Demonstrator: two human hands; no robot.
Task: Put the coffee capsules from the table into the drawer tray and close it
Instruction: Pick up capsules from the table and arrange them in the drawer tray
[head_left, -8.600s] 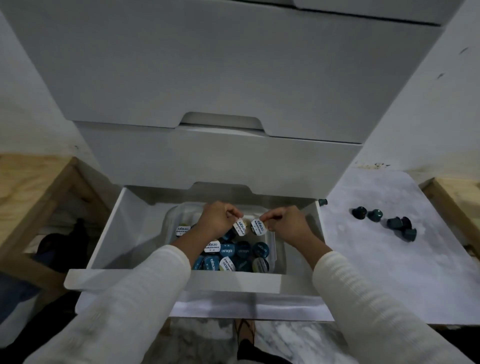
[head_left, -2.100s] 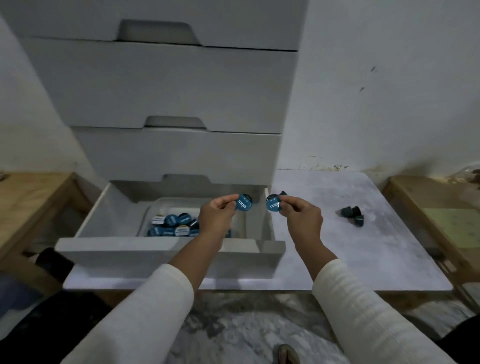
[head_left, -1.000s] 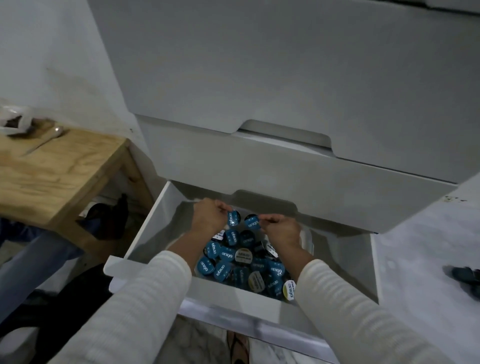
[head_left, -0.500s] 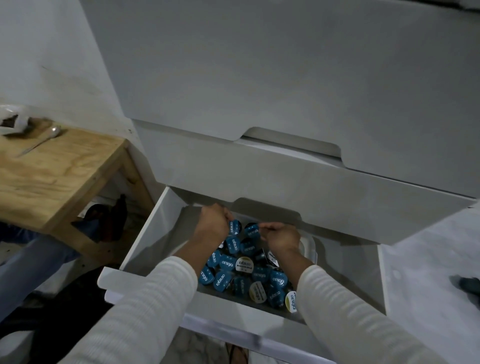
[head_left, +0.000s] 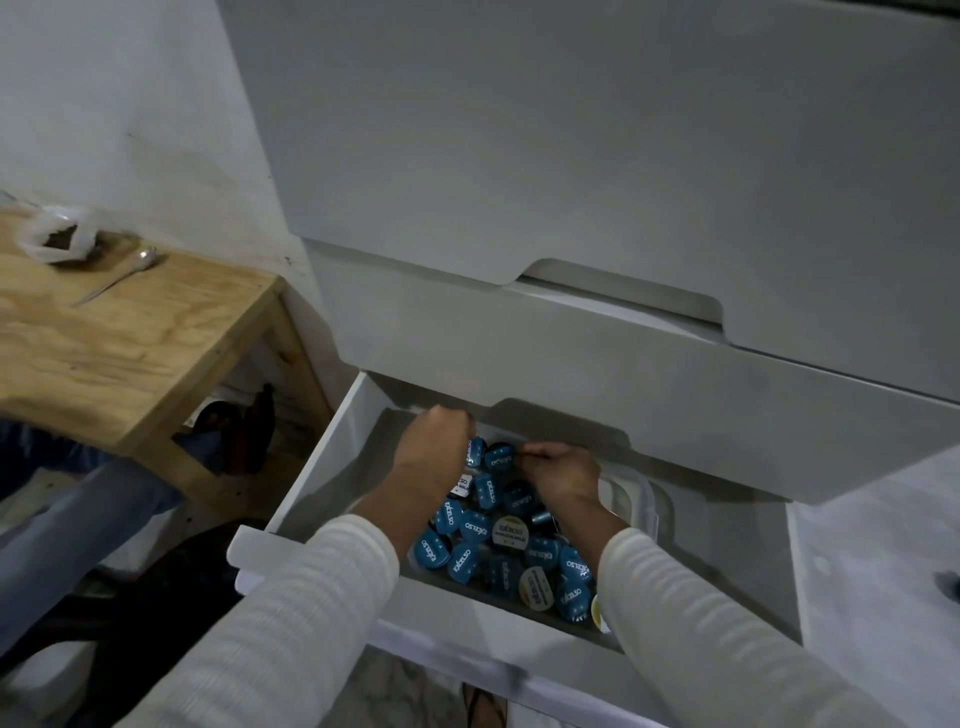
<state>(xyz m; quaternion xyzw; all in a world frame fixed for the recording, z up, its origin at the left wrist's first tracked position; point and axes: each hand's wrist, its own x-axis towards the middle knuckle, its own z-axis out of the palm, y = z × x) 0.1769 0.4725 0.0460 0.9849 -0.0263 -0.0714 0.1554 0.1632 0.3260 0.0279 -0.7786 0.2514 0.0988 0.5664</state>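
Observation:
The bottom white drawer (head_left: 311, 483) stands pulled out. Inside it a clear plastic tray (head_left: 636, 499) holds several blue-lidded coffee capsules (head_left: 475, 527). Both my hands reach over the tray's far end. My left hand (head_left: 434, 452) pinches one blue capsule (head_left: 476, 451) at its fingertips. My right hand (head_left: 563, 475) pinches another blue capsule (head_left: 500, 457) just beside it. The two capsules almost touch, low over the pile. At the right frame edge a dark capsule (head_left: 949, 584) lies on the white table (head_left: 878, 545).
The closed drawer fronts (head_left: 571, 353) of the white chest overhang the open drawer. To the left stands a wooden table (head_left: 130, 338) with a spoon (head_left: 117, 278) and a small plastic bag (head_left: 60, 241). Dark items lie beneath it.
Both hands have sunk slightly deeper toward the tray's back end, each still holding its capsule. Two seconds ago they held the capsules in the air in front of the drawer.

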